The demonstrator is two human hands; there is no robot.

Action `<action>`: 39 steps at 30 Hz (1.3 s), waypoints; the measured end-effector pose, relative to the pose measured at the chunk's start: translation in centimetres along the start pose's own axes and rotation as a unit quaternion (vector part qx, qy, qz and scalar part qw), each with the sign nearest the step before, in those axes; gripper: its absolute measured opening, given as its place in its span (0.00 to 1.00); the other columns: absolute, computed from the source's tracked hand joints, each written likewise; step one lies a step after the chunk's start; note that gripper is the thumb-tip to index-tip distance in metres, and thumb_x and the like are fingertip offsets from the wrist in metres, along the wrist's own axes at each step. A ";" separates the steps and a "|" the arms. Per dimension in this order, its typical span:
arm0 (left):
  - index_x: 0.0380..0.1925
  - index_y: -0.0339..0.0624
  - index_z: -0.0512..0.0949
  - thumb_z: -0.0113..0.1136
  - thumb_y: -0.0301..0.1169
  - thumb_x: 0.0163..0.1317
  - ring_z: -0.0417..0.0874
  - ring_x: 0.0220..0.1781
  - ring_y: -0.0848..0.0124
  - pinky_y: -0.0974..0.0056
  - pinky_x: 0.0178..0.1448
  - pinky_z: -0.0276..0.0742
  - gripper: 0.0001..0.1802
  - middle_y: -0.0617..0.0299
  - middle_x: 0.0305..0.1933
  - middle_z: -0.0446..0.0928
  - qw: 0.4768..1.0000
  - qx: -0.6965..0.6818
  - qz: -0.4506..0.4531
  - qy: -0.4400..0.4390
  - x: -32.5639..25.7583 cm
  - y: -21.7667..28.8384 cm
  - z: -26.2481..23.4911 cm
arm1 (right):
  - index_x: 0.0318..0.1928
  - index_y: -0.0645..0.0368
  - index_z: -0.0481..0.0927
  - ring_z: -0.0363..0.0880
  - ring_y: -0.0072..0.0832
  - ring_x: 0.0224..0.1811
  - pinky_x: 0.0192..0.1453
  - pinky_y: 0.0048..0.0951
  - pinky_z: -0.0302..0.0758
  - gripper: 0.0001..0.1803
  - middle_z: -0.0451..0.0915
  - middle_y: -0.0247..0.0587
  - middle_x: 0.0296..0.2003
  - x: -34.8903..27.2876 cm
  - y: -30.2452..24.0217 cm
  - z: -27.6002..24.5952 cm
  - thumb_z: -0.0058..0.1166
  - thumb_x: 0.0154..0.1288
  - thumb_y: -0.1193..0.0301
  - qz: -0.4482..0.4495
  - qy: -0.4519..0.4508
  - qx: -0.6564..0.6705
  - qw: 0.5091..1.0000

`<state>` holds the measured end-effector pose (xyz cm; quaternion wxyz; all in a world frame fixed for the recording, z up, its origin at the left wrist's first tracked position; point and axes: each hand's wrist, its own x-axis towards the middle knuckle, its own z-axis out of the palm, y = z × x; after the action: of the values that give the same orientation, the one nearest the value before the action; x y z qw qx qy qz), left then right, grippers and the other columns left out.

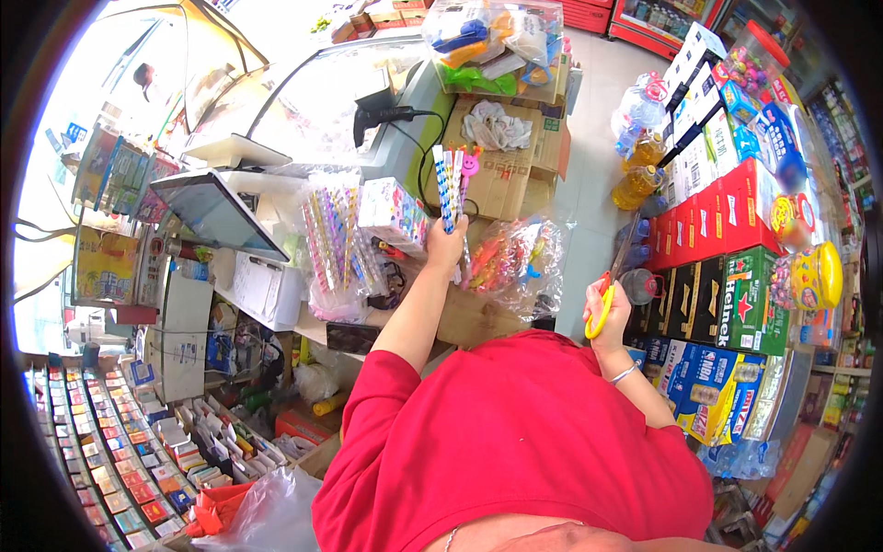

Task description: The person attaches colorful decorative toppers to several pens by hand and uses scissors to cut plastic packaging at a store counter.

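Head view: the left hand is closing its fingers round a small bunch of slender patterned sticks, blue, silver and white, one wearing a rounded pink topper; they are standing out above brown corrugated cardboard. The right hand, well apart, is curling round the scissors, smooth yellow-and-red handles, metal blades pointing away (whether the blades are parting, I cannot tell). More striped sticks are lying in a crinkly clear bag, left of the left hand; a glossy bag of bright pieces is sitting to its right. Lettering is showing on stacked red cartons and a green carton bearing a red star.
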<state>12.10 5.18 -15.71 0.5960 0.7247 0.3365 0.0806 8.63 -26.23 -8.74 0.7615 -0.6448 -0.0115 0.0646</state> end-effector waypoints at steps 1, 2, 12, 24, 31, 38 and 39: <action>0.51 0.42 0.74 0.62 0.39 0.60 0.72 0.28 0.81 0.72 0.28 0.66 0.21 0.66 0.34 0.78 0.994 -0.083 -0.053 -0.038 -1.4 1.3 -0.1 | 0.32 0.57 0.70 0.68 0.13 0.16 0.18 0.14 0.64 0.05 0.71 0.28 0.23 0.3 0.2 -0.1 0.54 0.64 0.75 0.005 0.005 -0.001 1.000; 0.52 0.42 0.73 0.61 0.38 0.61 0.72 0.28 0.81 0.73 0.27 0.66 0.21 0.66 0.34 0.78 0.991 -0.115 -0.047 -0.050 -2.8 2.6 -0.6 | 0.32 0.57 0.70 0.68 0.13 0.16 0.18 0.15 0.64 0.06 0.71 0.28 0.22 0.6 0.4 0.1 0.54 0.64 0.75 0.012 0.006 -0.002 1.000; 0.58 0.38 0.69 0.52 0.36 0.68 0.65 0.20 0.84 0.77 0.24 0.59 0.21 0.66 0.30 0.75 0.903 -0.371 -0.042 -0.213 -13.6 5.1 -5.3 | 0.34 0.58 0.73 0.65 0.09 0.22 0.25 0.14 0.62 0.07 0.70 0.22 0.22 -0.3 -1.7 5.1 0.59 0.60 0.75 0.040 -0.109 -0.048 0.992; 0.61 0.34 0.66 0.55 0.37 0.66 0.62 0.21 0.83 0.76 0.25 0.57 0.27 0.67 0.28 0.71 0.880 -0.310 -0.014 -0.360 -18.0 6.7 -7.0 | 0.41 0.57 0.72 0.76 0.14 0.30 0.28 0.15 0.71 0.12 0.81 0.42 0.41 2.3 -8.8 14.0 0.61 0.60 0.74 -0.013 -0.197 0.127 0.972; 0.56 0.33 0.70 0.57 0.41 0.64 0.64 0.23 0.83 0.77 0.29 0.60 0.26 0.67 0.27 0.71 0.882 -0.248 -0.030 -0.399 -18.6 7.1 -6.7 | 0.38 0.58 0.72 0.81 0.22 0.36 0.25 0.15 0.71 0.13 0.81 0.40 0.35 3.4 -10.4 14.2 0.64 0.57 0.73 -0.045 -0.190 0.162 0.967; 0.47 0.37 0.74 0.50 0.34 0.69 0.69 0.24 0.82 0.76 0.28 0.63 0.14 0.68 0.25 0.72 0.911 -0.290 -0.020 -0.291 -18.3 5.0 -6.7 | 0.39 0.59 0.73 0.76 0.16 0.30 0.31 0.17 0.73 0.10 0.78 0.32 0.28 4.5 -9.6 12.8 0.61 0.60 0.77 -0.114 -0.142 0.030 0.983; 0.46 0.36 0.74 0.49 0.34 0.69 0.67 0.22 0.82 0.76 0.26 0.61 0.13 0.68 0.23 0.71 0.918 -0.304 0.013 -0.255 -18.2 3.9 -6.9 | 0.37 0.59 0.74 0.75 0.15 0.29 0.31 0.17 0.72 0.09 0.77 0.31 0.26 4.5 -9.3 12.4 0.62 0.59 0.75 -0.118 -0.165 -0.017 0.979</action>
<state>-3.83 -0.09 -5.01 0.8522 0.5086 0.1229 -0.0008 12.57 -15.05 2.17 0.7405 -0.6320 -0.2142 0.0798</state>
